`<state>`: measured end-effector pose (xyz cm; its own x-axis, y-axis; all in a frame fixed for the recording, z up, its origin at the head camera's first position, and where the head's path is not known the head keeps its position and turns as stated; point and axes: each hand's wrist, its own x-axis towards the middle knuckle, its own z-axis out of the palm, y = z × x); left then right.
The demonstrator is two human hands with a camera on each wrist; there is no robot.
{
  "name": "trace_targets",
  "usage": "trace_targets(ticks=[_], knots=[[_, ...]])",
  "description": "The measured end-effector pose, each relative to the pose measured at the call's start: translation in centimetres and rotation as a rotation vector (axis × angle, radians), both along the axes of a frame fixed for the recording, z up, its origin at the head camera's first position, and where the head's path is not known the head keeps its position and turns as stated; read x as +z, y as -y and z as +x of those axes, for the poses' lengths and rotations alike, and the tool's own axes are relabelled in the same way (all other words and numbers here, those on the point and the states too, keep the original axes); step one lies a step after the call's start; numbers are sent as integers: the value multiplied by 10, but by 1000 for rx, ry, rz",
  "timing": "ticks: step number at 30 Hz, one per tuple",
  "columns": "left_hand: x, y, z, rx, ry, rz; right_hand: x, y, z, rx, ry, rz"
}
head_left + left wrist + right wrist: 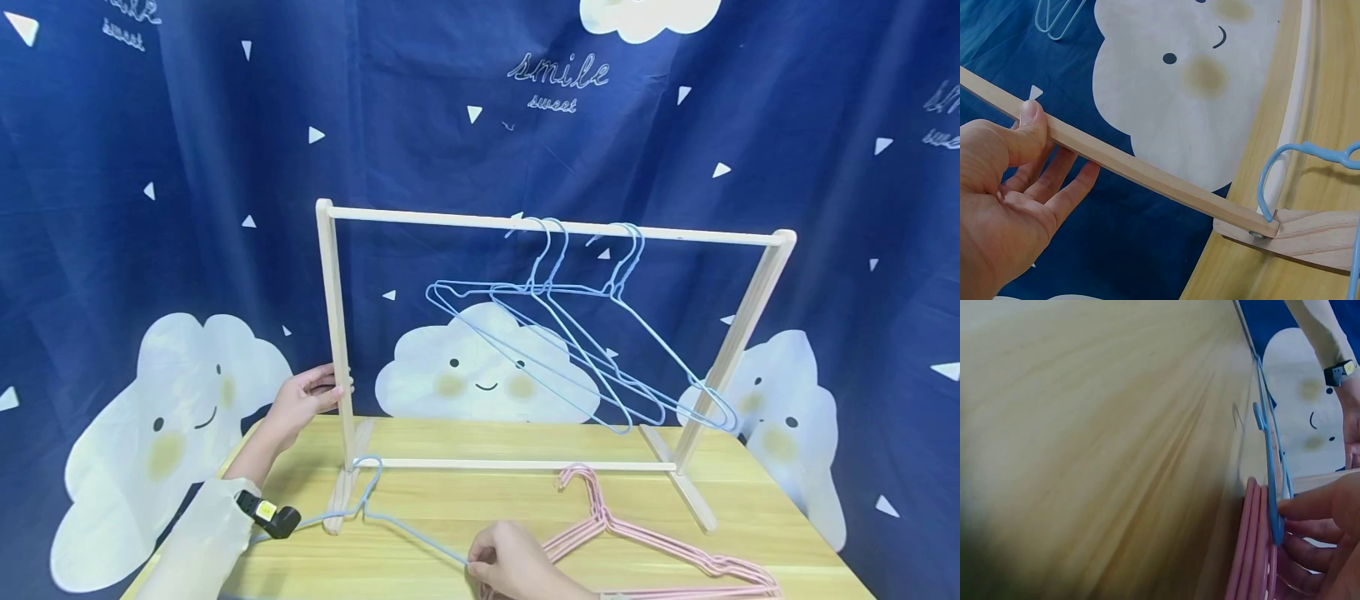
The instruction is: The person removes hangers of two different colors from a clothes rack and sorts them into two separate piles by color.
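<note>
A wooden rack (pixel 335 317) stands on the table, and several blue wire hangers (pixel 570 333) hang from its top rail. My left hand (pixel 303 398) grips the rack's left post (pixel 1135 167), thumb on the near side and fingers behind it. A loose blue hanger (pixel 390 517) lies flat on the table with its hook (pixel 1272 181) by the rack's foot. My right hand (pixel 510 567) pinches one arm of this blue hanger (pixel 1270 487) at the front edge. A stack of pink hangers (pixel 645 542) lies right beside that hand, also seen as pink hangers (pixel 1252 550) in the right wrist view.
The table (pixel 465 500) is light wood. A dark blue curtain (pixel 150 167) printed with white clouds hangs close behind the rack. The rack's lower crossbar (pixel 525 464) and splayed feet (pixel 693 500) take up the table's middle.
</note>
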<state>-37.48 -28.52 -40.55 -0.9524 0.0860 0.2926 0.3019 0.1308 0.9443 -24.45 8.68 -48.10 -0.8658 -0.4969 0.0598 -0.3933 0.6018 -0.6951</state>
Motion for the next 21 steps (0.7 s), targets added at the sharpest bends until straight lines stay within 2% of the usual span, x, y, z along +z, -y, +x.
trace_targets(ticks=[7, 13, 21], knots=[[-1, 0, -1, 1, -1, 2, -2, -8, -3, 69, -79, 64], [0, -1, 0, 4, -5, 6, -4, -20, 1, 58, 16, 35], [-2, 0, 0, -2, -18, 19, -6, -43, 4, 5, 36, 52]])
